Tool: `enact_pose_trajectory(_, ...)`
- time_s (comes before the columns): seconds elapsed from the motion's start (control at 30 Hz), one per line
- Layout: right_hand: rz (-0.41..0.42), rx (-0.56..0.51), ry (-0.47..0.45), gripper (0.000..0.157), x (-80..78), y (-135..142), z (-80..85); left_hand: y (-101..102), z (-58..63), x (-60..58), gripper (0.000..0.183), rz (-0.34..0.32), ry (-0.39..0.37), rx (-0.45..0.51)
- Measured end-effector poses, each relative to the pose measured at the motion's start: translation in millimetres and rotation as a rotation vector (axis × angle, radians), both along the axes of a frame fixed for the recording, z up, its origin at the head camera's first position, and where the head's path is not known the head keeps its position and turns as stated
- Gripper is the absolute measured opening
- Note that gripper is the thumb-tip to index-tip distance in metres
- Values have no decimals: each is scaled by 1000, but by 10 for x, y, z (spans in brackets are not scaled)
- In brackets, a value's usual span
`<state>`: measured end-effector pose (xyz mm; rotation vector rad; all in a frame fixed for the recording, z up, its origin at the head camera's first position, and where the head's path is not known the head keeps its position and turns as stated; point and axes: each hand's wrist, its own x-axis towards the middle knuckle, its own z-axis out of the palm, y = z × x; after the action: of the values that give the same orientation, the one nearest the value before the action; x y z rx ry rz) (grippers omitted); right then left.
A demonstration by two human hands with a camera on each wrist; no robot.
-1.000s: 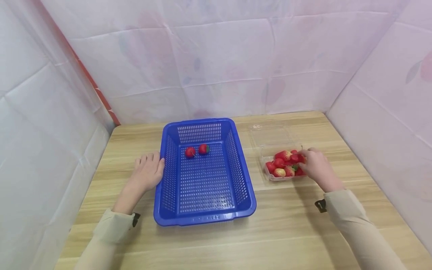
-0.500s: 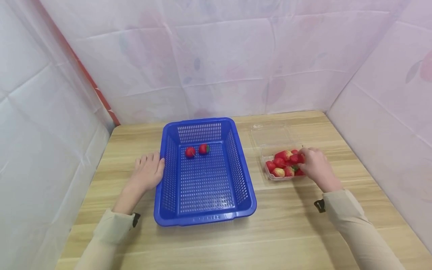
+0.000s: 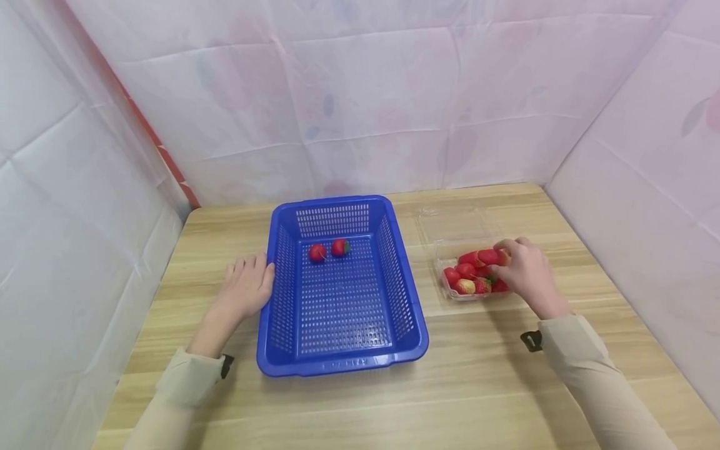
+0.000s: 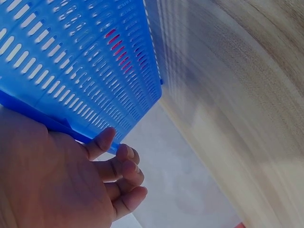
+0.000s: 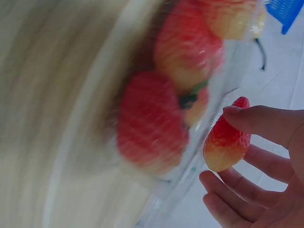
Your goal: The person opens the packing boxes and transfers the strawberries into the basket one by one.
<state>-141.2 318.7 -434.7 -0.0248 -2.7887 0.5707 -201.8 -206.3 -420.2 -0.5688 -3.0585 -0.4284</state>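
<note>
My left hand rests against the left rim of a blue plastic basket, its fingers loosely bent outside the wall. Inside the basket, towards the far end, lie a round red fruit with a stem and another red fruit with a green leaf. At the right, my right hand reaches over a clear plastic box of red and yellowish fruits. Thumb and fingers pinch a red strawberry with a yellow end, seen beside the box in the right wrist view.
The box's clear lid lies folded back behind it. All of this stands on a light wooden table, with pale printed sheets hanging at the back and both sides.
My right hand shifts slightly over the box and its thumb and fingers spread wider around a fruit. The left hand and the basket stay where they are.
</note>
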Motion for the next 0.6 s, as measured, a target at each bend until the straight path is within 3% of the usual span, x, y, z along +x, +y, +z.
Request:
enact_pose_trajectory(0.3,40,-102,-38,40,-37,-212,199,8,-6,-7,37,-5,4,-3)
enact_pose_trajectory(0.6,100,-168,-39,39,-177,-625,439,-3,7,-8,36,-9,2,-10)
